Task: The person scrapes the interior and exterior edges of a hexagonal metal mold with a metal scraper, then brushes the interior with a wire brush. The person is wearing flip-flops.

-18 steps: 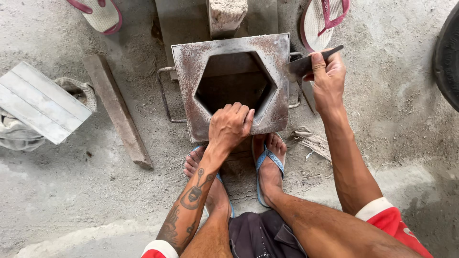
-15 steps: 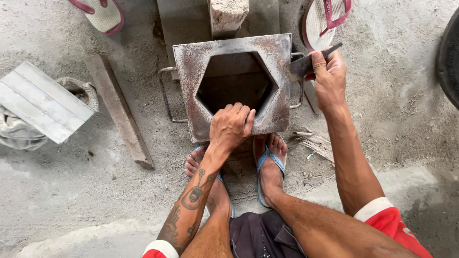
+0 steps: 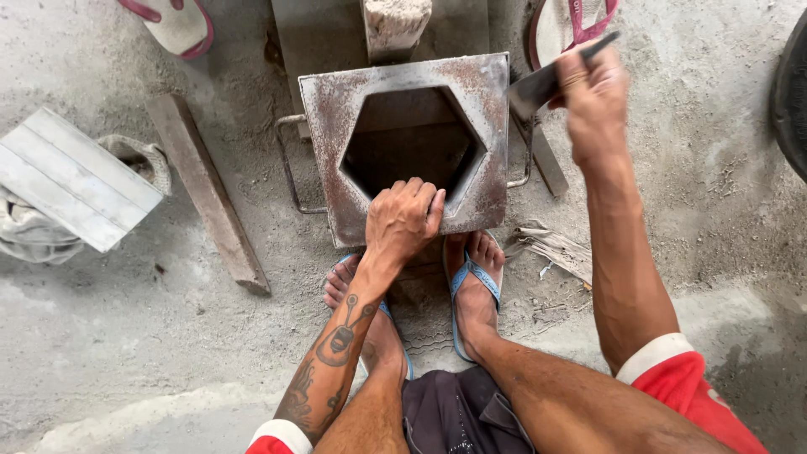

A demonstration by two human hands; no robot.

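A rusty square metal mould [image 3: 336,160] with a hexagonal opening stands on the concrete floor in front of my feet. My left hand [image 3: 403,219] rests on its near rim, fingers curled over the edge of the opening. My right hand [image 3: 593,88] is raised at the mould's right side, blurred, and holds a flat metal trowel [image 3: 538,84] whose blade points toward the mould's top right corner. The inside of the mould is dark.
A wooden plank [image 3: 206,189] lies on the floor left of the mould. A ribbed white block [image 3: 71,189] sits on a sack at far left. Sandals [image 3: 172,21] lie at the top. A concrete piece [image 3: 395,25] stands behind the mould. Scraps [image 3: 555,248] lie right of my feet.
My right hand has lifted slightly with the trowel, now blurred in motion. My left hand stays on the mould's near rim.
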